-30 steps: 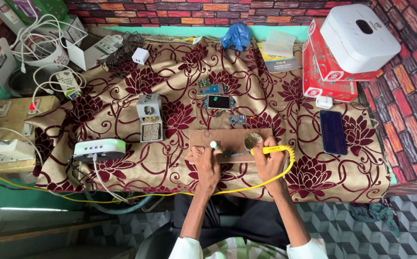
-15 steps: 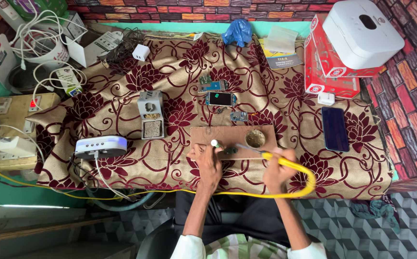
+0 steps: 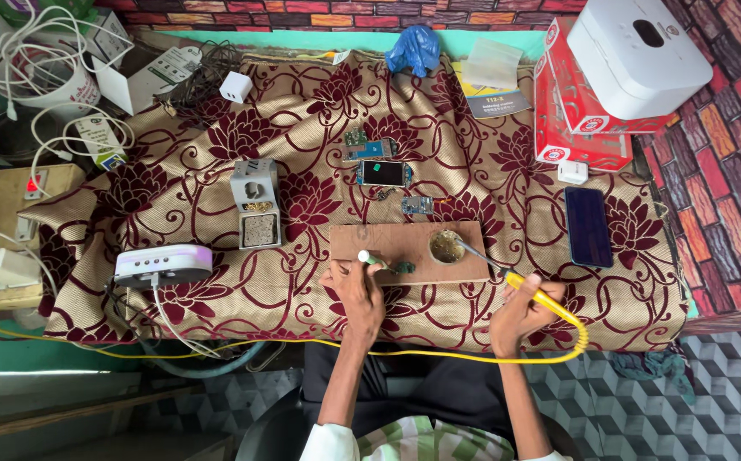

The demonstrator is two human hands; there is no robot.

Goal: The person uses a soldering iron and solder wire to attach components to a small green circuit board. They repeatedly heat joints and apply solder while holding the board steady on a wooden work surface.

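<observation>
- A yellow soldering iron (image 3: 534, 293) is held in the right hand (image 3: 520, 314), with the fingers closed around its handle; its metal tip is dipped into a small round tin (image 3: 446, 247).
- A thin tool with a white end (image 3: 373, 259) is gripped in the left hand (image 3: 358, 290), the fingers being closed on it.
- A small green circuit piece (image 3: 403, 267) is seen at the end of this tool, on the wooden board (image 3: 387, 239).
- The board is placed on a floral cloth (image 3: 302, 128), just in front of both hands.
- A dark phone (image 3: 588, 226) is laid to the right of the board, well apart from it.
- A white device (image 3: 163, 265) and a grey holder (image 3: 255, 203) are found to the left.
</observation>
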